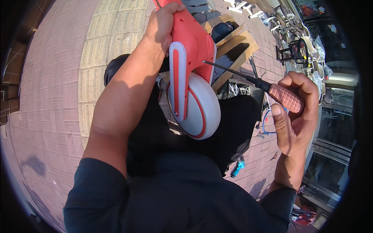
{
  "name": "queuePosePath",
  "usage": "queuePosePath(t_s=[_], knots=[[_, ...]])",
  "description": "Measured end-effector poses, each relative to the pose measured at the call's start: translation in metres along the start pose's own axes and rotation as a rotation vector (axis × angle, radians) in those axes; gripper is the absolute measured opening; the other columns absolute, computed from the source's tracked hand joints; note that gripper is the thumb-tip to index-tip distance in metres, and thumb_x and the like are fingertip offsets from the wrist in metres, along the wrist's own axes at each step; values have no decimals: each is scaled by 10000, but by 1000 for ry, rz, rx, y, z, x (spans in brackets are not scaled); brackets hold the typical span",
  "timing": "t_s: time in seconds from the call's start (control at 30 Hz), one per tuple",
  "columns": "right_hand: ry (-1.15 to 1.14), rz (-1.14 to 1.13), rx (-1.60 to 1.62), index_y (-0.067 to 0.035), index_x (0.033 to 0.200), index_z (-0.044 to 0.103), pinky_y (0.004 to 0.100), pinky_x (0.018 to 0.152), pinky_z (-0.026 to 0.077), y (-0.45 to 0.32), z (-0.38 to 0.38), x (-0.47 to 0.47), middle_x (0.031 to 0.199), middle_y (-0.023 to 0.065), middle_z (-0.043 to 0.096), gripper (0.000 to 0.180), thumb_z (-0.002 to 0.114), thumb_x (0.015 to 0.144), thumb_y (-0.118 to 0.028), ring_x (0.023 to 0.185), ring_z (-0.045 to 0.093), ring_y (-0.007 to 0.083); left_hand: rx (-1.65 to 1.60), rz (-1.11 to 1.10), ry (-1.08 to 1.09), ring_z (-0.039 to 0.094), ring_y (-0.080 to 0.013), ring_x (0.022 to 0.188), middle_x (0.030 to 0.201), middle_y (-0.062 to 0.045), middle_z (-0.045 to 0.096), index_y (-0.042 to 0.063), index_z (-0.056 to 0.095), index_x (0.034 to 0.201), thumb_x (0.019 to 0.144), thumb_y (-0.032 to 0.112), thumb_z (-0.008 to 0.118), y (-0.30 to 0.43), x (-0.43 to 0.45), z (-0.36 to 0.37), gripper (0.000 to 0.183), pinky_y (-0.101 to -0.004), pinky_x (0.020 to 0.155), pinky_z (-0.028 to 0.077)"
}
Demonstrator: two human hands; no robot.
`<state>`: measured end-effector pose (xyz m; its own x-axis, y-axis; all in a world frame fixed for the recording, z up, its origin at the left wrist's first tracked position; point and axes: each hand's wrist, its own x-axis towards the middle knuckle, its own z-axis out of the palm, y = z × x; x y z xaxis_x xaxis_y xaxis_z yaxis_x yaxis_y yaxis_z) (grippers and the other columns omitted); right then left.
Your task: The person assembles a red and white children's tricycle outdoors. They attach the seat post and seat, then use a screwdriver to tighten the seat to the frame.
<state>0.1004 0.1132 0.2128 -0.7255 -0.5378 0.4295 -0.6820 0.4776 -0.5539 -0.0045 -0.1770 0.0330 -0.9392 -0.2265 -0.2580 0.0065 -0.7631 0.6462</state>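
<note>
My left hand (163,26) grips the red plastic body (192,35) of a wheeled item, which bears writing near its top. A light grey wheel (208,107) with a red ring sits at its lower end, between fork arms; the near arm (178,81) has a pale edge. In my right hand (294,116) is a screwdriver (256,81) with a ribbed brown handle and a dark shaft. Its tip meets the red body at or beside a small hole above the wheel. My right thumb and fingers are around the handle's end.
Open cardboard boxes (249,43) stand beyond the red body, one holding a dark rounded item (221,31). A teal power drill (238,168) lies on the brick paving at my right. Frames and seats (297,49) line the glass shopfront. Stacked brown boxes (14,67) stand far left.
</note>
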Motion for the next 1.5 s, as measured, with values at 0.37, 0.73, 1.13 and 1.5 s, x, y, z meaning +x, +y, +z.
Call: queuePosePath(t_s=[0.37, 0.73, 1.13, 1.5], knots=[[-91, 63, -208, 6, 1080, 635, 263, 779, 524, 6, -2, 4, 943, 110, 702, 219, 768, 947, -105, 855, 676, 154, 24, 16, 6, 700, -262, 775, 915, -167, 682, -33, 587, 1078, 948, 177, 636, 0, -4, 6, 252, -405, 742, 625], [-25, 131, -39, 17, 1039, 609, 278, 713, 546, 9, -1, 1, 909, 108, 710, 182, 748, 930, -26, 804, 705, 166, 23, 71, 55, 668, -234, 753, 914, -119, 631, 35, 547, 1089, 919, 79, 616, 0, -7, 11, 189, -397, 672, 608], [-173, 181, -53, 14, 1154, 608, 282, 752, 564, 11, -3, -3, 915, 112, 722, 281, 711, 1004, -198, 807, 703, 178, 41, 70, 52, 650, -229, 756, 934, -110, 608, 69, 510, 1153, 912, 52, 605, 2, -10, 15, 260, -400, 672, 602], [-146, 240, 43, 15, 1151, 601, 281, 732, 563, 16, 0, -12, 876, 109, 714, 234, 711, 994, -118, 756, 702, 176, 8, 138, 18, 662, -261, 692, 921, -154, 612, 6, 480, 1145, 871, 25, 639, 2, -11, 19, 317, -405, 587, 606]])
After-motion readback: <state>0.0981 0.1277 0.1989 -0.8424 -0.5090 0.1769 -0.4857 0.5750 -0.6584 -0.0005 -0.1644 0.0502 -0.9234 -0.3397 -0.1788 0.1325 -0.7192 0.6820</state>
